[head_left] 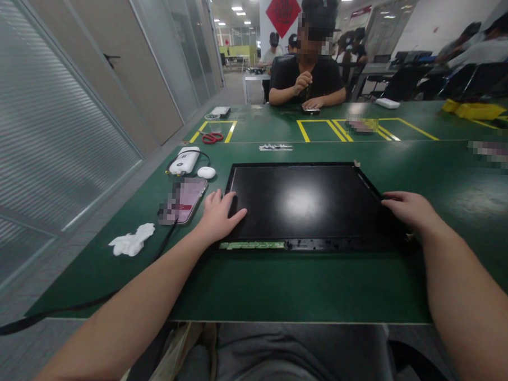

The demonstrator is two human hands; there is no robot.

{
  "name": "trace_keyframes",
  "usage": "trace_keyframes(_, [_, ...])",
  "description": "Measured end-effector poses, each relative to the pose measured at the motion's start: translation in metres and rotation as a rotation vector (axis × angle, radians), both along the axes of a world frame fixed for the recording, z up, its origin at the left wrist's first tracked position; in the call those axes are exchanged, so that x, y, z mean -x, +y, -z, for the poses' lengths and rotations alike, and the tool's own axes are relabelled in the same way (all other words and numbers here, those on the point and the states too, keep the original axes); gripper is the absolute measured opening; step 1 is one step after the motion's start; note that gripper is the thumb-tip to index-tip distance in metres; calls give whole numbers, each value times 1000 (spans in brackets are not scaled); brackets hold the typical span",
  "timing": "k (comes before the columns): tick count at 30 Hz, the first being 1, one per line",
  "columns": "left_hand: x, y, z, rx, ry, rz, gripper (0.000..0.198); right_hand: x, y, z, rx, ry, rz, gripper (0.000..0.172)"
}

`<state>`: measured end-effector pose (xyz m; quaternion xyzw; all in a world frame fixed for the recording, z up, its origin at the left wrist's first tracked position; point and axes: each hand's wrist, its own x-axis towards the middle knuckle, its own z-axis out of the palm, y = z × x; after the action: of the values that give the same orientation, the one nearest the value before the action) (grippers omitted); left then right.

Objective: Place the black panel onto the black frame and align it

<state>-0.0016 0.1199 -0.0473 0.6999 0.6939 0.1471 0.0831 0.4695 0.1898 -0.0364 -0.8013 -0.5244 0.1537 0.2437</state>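
A black LCD screen panel [274, 200] lies on the green table, with a narrow green circuit board [254, 245] along its near edge. My left hand [219, 214] grips the panel's left edge, thumb over the front face and fingers along the outside. At the opposite edge, my right hand [408, 211] pinches the frame; some of its fingers are hidden beneath or behind it. Small pieces of tape show at the far right corner and near my right wrist.
Left of the panel lie a phone [190, 199], a white earphone case [206, 172], a white device with a cable [185, 160] and crumpled tissue [133, 240]. Red-handled scissors [212, 138] and small white strips [275, 147] lie farther back. A person [308, 75] sits opposite.
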Motion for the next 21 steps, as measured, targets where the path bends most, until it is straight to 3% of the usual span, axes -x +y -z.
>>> trace_keyframes(3, [1, 2, 2, 15, 4, 19, 65, 0, 1, 2, 44, 59, 19, 13])
trace_keyframes(9, [5, 4, 5, -23, 3, 42, 65, 4, -5, 1, 16, 247, 44, 23])
trace_keyframes(14, [5, 3, 3, -39, -7, 59, 63, 5, -8, -6, -4, 562, 59, 30])
trace_keyframes(21, [5, 4, 4, -41, -8, 46, 62, 8, -6, -4, 32, 587, 73, 36])
